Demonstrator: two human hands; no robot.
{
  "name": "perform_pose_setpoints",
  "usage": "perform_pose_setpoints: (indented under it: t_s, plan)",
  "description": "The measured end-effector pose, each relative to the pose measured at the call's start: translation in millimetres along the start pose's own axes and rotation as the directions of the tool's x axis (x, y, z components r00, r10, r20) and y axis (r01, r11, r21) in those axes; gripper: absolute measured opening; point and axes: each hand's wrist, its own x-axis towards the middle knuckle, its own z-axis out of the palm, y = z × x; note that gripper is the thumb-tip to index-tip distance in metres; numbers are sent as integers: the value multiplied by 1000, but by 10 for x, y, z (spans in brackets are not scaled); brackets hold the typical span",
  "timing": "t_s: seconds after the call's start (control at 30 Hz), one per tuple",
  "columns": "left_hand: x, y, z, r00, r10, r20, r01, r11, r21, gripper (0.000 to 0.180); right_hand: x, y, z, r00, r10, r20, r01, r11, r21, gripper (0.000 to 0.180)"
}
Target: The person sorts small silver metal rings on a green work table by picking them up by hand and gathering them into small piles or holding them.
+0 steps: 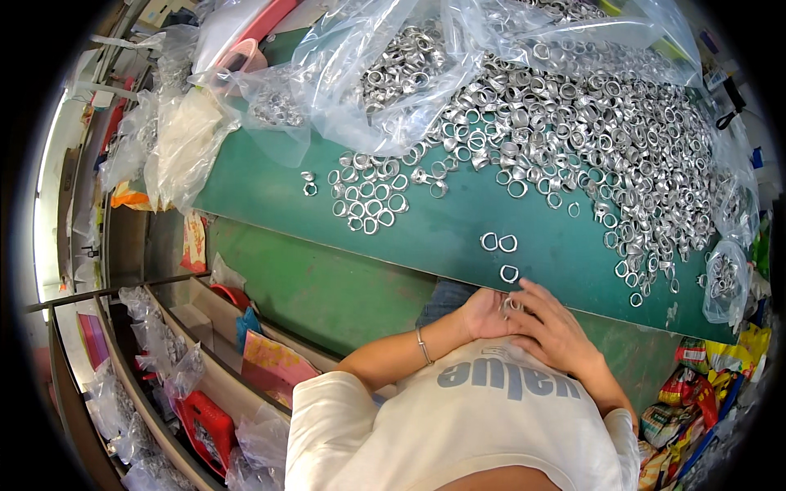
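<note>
While the person sits close at the near edge, the green table (pixel 426 229) stretches across the scene, its surface dark and smooth. On its far right spreads the biggest heap of silver-coloured metal finger rings (pixel 606 139), lying loose and many layers deep. Left of this heap, at the far side, stands an open clear plastic bag (pixel 332 90), which contains more such rings. At the right end of the table there is a smaller clear bag (pixel 720 313), also with rings inside.

Both hands are near, in front of the white shirt (pixel 483 401), just off the table edge. The left hand (pixel 489 315) is turned partly upward, and the right hand (pixel 555 327) comes over it with bent fingers. Between them is one silver ring (pixel 512 304); I cannot tell which hand grips it, because the fingers overlap.

Left of the middle, a flat cluster of rings (pixel 368 196) lies apart from the heap. Nearest to the hands, two rings (pixel 499 243) lie side by side, and a single ring (pixel 503 276) is placed just nearer.
</note>
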Motion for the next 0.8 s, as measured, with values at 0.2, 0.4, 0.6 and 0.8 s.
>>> perform_pose_setpoints:
  t_s: [0.2,0.4,0.6,0.8]
  plan:
    - [-112,18,98,1000,-16,18,16,1000,-13,44,361,41,-73,989,-68,-134,68,998,-7,52]
    - [-210,1,417,961,75,-267,-15,975,223,45,786,133,4,994,-111,-22,108,989,-97,48]
    - [-193,-9,434,917,71,-392,-47,996,71,44,242,109,55,979,-184,86,166,969,184,40]
    - [-307,252,-279,964,-13,-264,41,994,99,26,32,54,-53,990,-44,-131,102,871,480,25]
